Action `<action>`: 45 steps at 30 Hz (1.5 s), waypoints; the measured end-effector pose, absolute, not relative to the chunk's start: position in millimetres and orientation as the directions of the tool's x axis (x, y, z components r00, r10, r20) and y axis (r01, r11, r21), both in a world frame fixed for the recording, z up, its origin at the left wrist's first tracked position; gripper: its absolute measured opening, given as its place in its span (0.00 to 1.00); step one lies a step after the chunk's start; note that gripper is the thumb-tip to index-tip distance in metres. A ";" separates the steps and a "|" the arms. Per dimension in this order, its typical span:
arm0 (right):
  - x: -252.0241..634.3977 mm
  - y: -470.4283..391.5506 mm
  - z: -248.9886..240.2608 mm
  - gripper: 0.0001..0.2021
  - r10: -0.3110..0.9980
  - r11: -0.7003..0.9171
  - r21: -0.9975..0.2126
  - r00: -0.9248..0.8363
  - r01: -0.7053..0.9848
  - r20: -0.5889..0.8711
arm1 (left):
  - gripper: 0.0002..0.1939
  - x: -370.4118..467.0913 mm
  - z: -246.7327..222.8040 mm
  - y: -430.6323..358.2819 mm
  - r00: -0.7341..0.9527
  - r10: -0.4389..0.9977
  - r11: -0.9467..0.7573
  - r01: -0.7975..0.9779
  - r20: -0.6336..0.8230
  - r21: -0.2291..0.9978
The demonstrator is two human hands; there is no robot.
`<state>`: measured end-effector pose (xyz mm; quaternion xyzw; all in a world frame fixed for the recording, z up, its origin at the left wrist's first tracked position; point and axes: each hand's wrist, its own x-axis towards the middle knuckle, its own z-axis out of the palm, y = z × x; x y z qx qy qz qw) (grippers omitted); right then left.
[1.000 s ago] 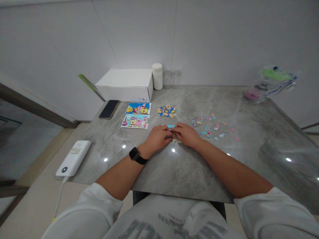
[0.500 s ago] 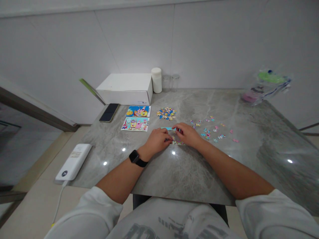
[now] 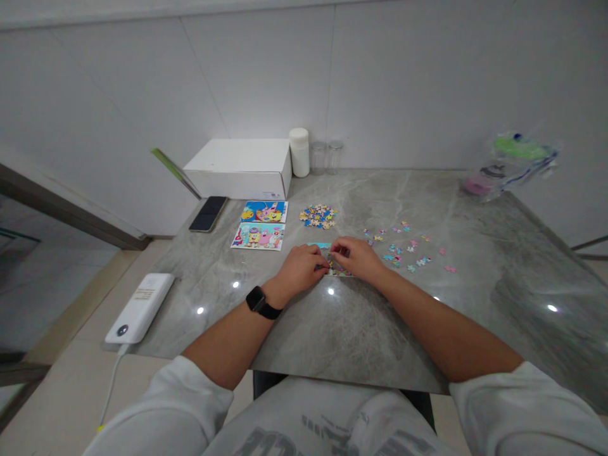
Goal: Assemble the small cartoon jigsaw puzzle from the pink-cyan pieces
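A partly covered jigsaw puzzle [image 3: 341,273] lies on the grey table, its light blue top strip showing between my hands. My left hand [image 3: 304,266] rests on the puzzle's left side, fingers curled together against it. Over the upper middle of the puzzle, my right hand [image 3: 355,256] is closed in a pinch; whatever lies between its fingertips is too small to make out. Loose puzzle pieces [image 3: 398,258], pink, blue and yellow, are scattered to the right of that hand. Beyond the puzzle sits a heap of blue and yellow pieces [image 3: 318,217].
Two cartoon picture cards [image 3: 258,236] lie left of the heap, beside a phone [image 3: 208,214]. Behind them stand a white box [image 3: 237,168], a white bottle [image 3: 299,152] and two glasses [image 3: 334,158]. A power bank [image 3: 140,309] is at the left edge, a plastic bag [image 3: 508,168] far right.
My right hand has shifted slightly right and toward me over the puzzle, its fingertips still pinched together. My left hand stays in place.
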<state>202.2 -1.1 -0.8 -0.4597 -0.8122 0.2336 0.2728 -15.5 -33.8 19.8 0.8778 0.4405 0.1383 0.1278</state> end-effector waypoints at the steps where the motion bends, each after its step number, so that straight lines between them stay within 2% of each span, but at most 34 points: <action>1: 201.9 -1.6 -1.0 0.03 0.879 0.453 -0.640 -0.430 0.621 0.205 | 0.07 -15.4 20.1 -34.0 0.574 0.809 -0.578 0.740 0.127 0.344; 7: 201.0 -2.4 0.4 0.05 0.884 0.432 -0.596 -0.449 0.677 0.132 | 0.07 -15.2 20.4 -34.6 0.568 0.816 -0.568 0.748 0.113 0.343; 15: 199.8 0.4 -2.7 0.05 0.871 0.484 -0.459 -0.457 0.745 0.178 | 0.07 -15.9 17.5 -33.6 0.570 0.813 -0.572 0.744 0.120 0.346; 20: 200.3 2.3 -4.3 0.04 0.872 0.483 -0.457 -0.456 0.747 0.176 | 0.07 -15.8 20.1 -34.6 0.567 0.817 -0.565 0.747 0.108 0.350; 26: 201.4 4.8 -4.5 0.02 0.887 0.450 -0.524 -0.428 0.723 0.172 | 0.08 -15.4 22.8 -35.9 0.570 0.815 -0.565 0.745 0.100 0.354; 33: 200.4 4.9 -6.6 0.04 0.884 0.459 -0.487 -0.436 0.743 0.167 | 0.07 -16.1 19.9 -35.3 0.569 0.816 -0.567 0.749 0.106 0.343; 39: 199.7 5.9 -8.0 0.03 0.903 0.415 -0.549 -0.403 0.725 0.151 | 0.08 -15.0 20.5 -35.2 0.566 0.819 -0.561 0.752 0.096 0.347; 45: 197.9 2.8 -4.5 0.03 0.897 0.434 -0.468 -0.420 0.770 0.140 | 0.07 -16.1 18.8 -34.8 0.569 0.816 -0.567 0.749 0.108 0.343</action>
